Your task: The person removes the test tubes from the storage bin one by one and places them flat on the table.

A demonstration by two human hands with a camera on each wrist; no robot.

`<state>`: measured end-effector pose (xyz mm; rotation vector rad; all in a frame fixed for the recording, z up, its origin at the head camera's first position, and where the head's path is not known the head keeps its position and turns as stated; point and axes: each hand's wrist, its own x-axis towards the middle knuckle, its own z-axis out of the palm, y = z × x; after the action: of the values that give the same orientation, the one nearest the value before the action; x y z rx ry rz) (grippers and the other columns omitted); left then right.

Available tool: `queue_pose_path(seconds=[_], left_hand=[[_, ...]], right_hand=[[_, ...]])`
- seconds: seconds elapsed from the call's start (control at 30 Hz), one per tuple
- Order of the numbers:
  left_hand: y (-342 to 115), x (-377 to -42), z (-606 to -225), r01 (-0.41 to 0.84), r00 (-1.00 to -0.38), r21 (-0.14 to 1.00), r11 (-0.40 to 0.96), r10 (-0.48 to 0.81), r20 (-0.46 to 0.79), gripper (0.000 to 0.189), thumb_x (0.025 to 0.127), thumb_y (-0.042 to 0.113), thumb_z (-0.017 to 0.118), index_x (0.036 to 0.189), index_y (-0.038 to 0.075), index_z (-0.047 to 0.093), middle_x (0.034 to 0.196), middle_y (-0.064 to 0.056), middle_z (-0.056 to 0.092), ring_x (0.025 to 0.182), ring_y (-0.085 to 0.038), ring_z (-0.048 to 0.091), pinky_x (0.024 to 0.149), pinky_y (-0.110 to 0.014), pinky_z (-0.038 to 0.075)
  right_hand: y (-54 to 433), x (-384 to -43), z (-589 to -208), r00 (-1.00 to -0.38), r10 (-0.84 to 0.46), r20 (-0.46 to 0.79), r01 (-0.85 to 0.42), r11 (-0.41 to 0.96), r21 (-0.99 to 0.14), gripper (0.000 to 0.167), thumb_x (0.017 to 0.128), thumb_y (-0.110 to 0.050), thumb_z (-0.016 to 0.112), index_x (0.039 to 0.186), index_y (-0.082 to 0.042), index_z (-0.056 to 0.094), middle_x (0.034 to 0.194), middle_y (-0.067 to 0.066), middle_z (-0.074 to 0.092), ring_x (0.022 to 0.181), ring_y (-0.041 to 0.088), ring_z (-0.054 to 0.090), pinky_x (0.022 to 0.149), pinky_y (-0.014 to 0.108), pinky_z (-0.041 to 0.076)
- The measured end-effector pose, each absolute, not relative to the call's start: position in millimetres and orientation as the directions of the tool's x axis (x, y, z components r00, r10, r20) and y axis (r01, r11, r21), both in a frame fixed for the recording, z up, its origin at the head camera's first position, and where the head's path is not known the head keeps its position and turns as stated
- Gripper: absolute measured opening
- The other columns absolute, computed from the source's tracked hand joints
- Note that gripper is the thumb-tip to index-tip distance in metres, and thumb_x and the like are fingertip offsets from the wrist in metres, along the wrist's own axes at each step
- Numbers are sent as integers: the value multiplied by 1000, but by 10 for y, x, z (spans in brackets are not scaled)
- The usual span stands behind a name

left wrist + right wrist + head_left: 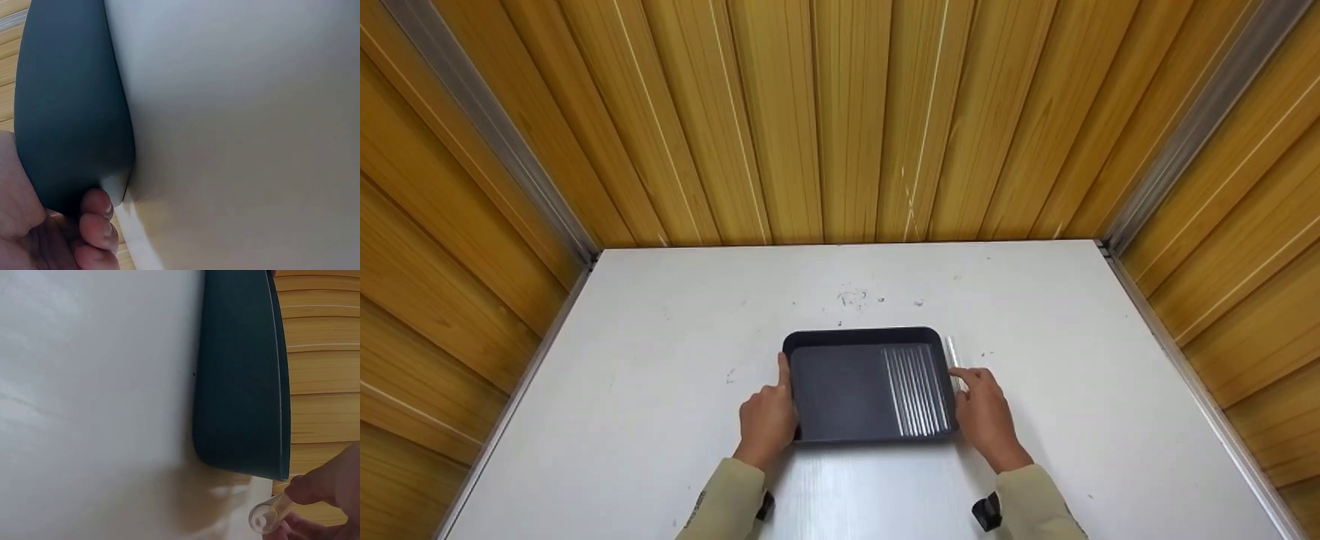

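A dark grey rectangular tray (840, 390) lies on the white table, with several clear tubes (915, 390) side by side across its right part. My left hand (767, 420) grips the tray's left side near the front corner, its index finger stretched along the wall. In the left wrist view, curled fingertips (97, 228) press against the tray's end. My right hand (984, 412) is beside the right wall and pinches a clear tube (264, 517). The round end of that tube faces the right wrist camera; in the head view its far length shows just outside the tray.
The white tabletop (675, 337) carries small dark marks behind the tray. Wood-patterned panels (847, 120) rise along the back and both sides, with grey metal posts (1177, 112) at the corners.
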<state>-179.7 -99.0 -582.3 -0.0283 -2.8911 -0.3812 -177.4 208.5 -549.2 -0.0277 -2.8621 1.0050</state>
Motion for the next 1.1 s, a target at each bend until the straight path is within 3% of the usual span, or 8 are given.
queue_pose_path(seconds=[0.17,0.4,1.1], left_hand=[[-987,-1794,-5823,48,-973,256,966,-13,232,62,89,6,60,146,2,38,56,-9,58,41,-13,38,42,-29,29],[-985,-1780,-5804,50,-975,261,964,-9,222,62,89,6,60,147,2,37,56,-8,57,42,-14,38,42,-31,30],[-985,-1808,-5829,38,-980,259,965,-16,201,66,87,4,61,148,2,35,55,-8,58,41,-13,39,41,-30,30]], right_hand=[[2104,-1792,-5512,-995,74,62,14,748,-664,37,92,4,54,128,-3,59,121,21,57,96,28,61,81,44,49],[2132,-1823,-5543,-997,75,21,39,718,-695,51,91,7,54,140,-2,46,120,20,60,92,25,59,73,36,47],[2197,-1876,-5635,-997,60,-46,74,648,-758,45,91,8,54,135,2,50,118,22,63,100,34,66,74,36,53]])
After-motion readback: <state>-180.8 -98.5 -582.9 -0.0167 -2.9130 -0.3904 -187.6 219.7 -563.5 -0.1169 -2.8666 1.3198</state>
